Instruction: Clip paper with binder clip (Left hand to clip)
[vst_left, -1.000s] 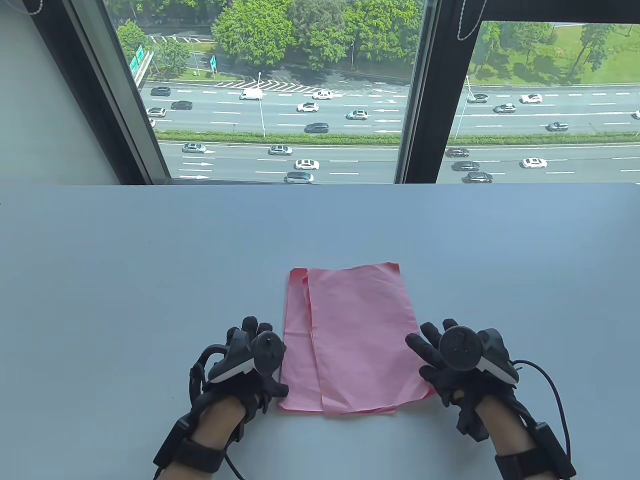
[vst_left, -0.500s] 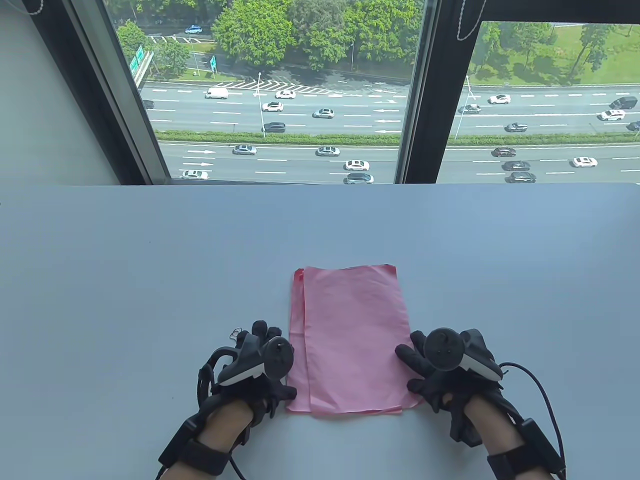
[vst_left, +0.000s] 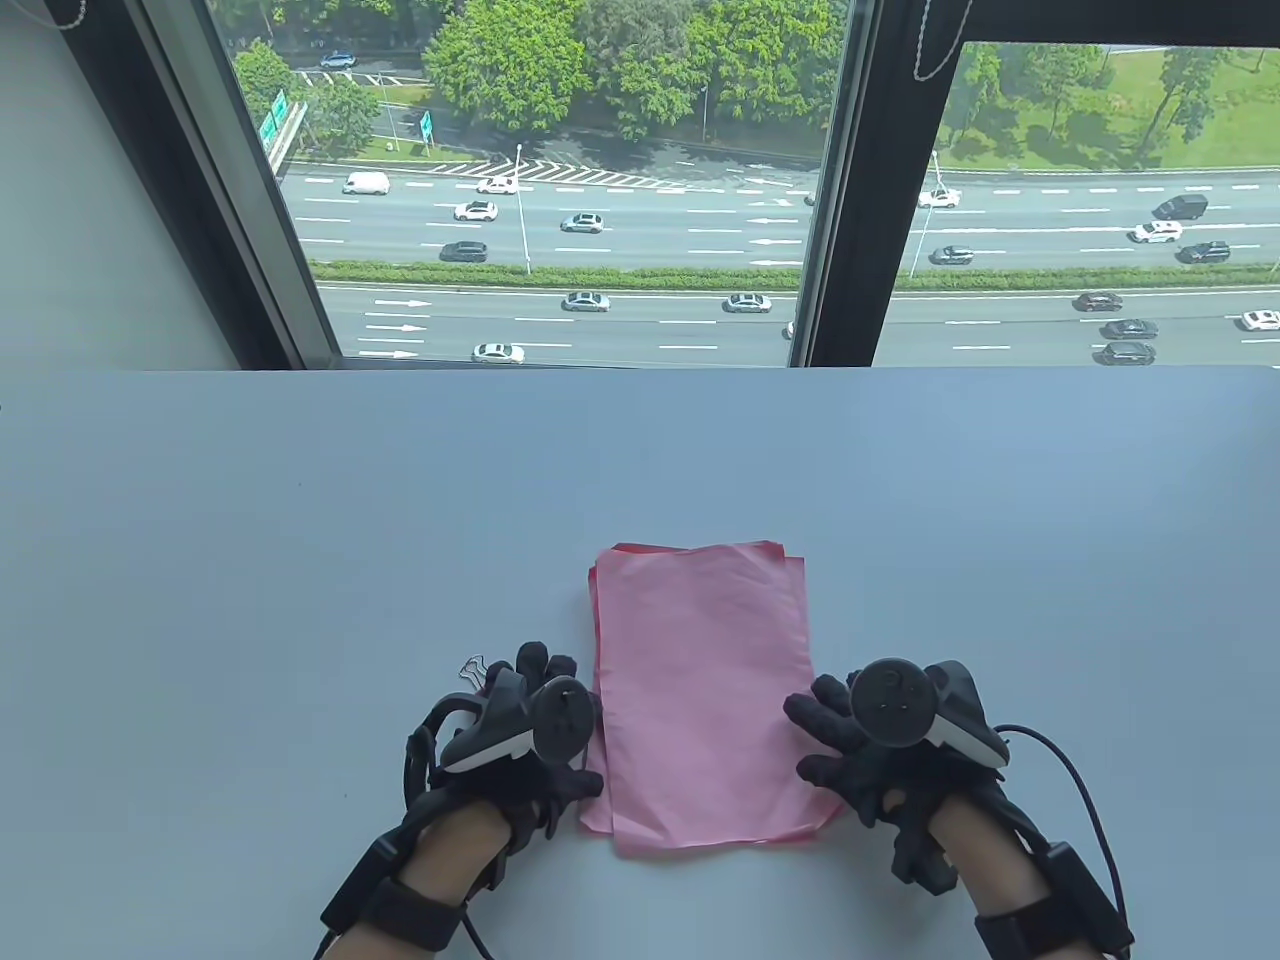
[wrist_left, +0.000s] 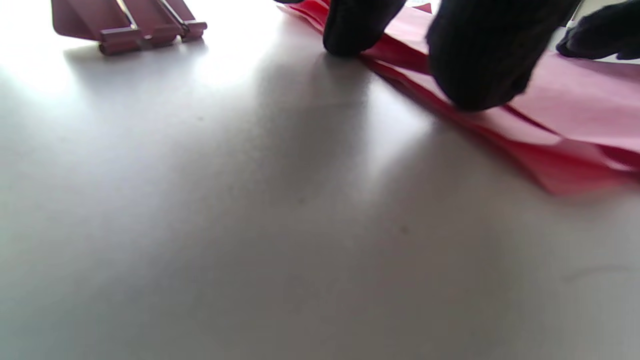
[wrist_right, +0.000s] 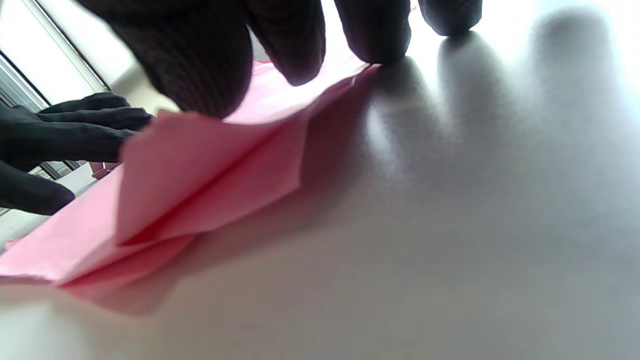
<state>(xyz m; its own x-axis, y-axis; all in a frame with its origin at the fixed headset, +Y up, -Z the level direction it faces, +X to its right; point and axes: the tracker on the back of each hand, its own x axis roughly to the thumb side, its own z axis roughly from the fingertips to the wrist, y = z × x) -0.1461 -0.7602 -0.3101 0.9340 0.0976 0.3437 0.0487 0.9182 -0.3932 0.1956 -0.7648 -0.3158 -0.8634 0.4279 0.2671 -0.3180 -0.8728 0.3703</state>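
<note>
We press left hand (vst_left: 525, 725) and right hand (vst_left: 880, 745) fingertips on the pink paper (vst_left: 700, 690) side edges, grip holding nothing; binder clip (wrist_left: 127, 25) beside, desk (vst_left: 250, 550) open beyond

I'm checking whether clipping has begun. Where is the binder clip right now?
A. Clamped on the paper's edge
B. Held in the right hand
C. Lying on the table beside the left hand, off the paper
C: the binder clip lies on the table, apart from the pink paper.
</note>
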